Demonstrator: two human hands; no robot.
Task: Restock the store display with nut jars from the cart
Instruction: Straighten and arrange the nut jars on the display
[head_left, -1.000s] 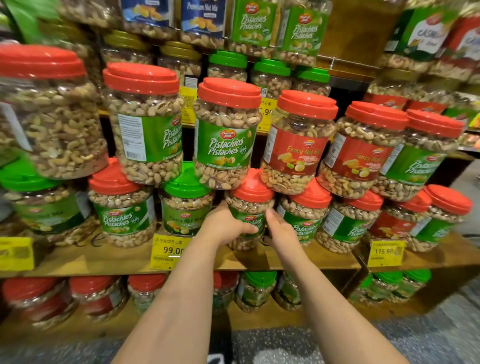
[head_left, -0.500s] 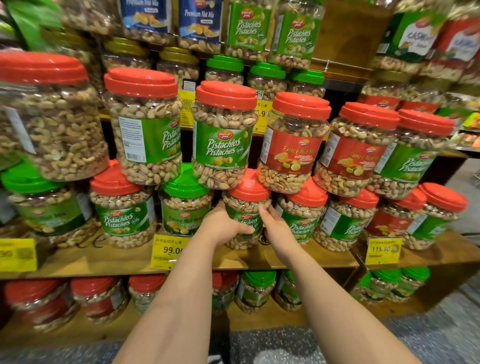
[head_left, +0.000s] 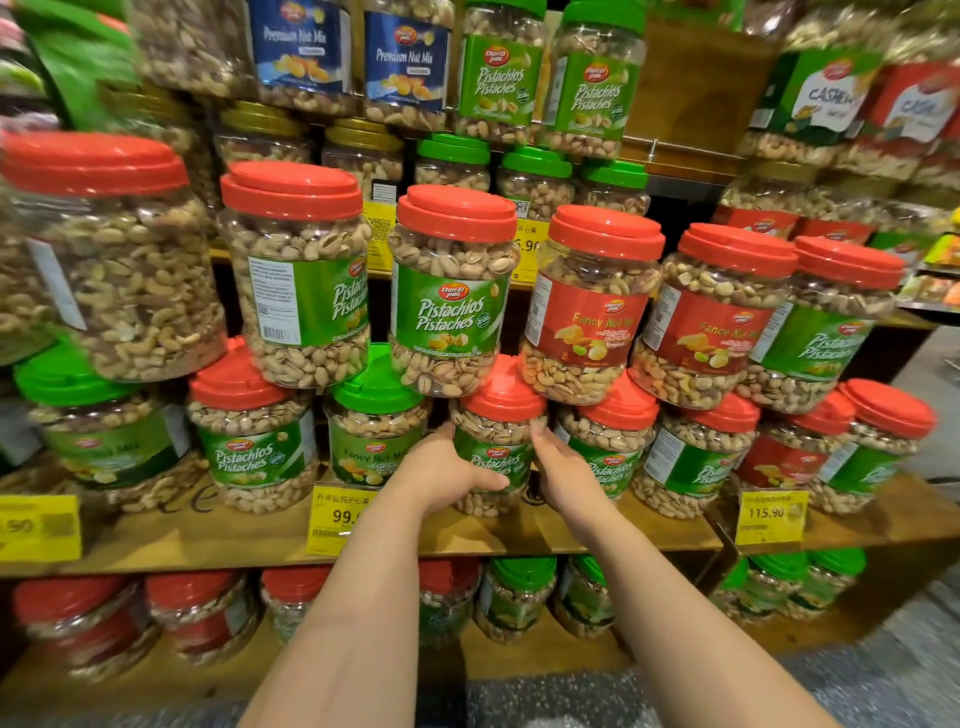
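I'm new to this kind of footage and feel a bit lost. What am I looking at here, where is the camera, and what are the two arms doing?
There is no machine here: the two bare arms belong to a person, and the picture comes from a wide-angle camera worn on their head, looking forward and down. That is why the edges look bent.

In front of them is a wooden shelf in a store, stacked with clear plastic jars of nuts with red or green lids, the upper row resting on the lids of the lower. Yellow price tags hang on the shelf edge.

The left hand and the right hand hold one small pistachio jar with a red lid from both sides, fingers curled around it, in the lower row. A bigger pistachio jar sits just above it. No cart is in view.
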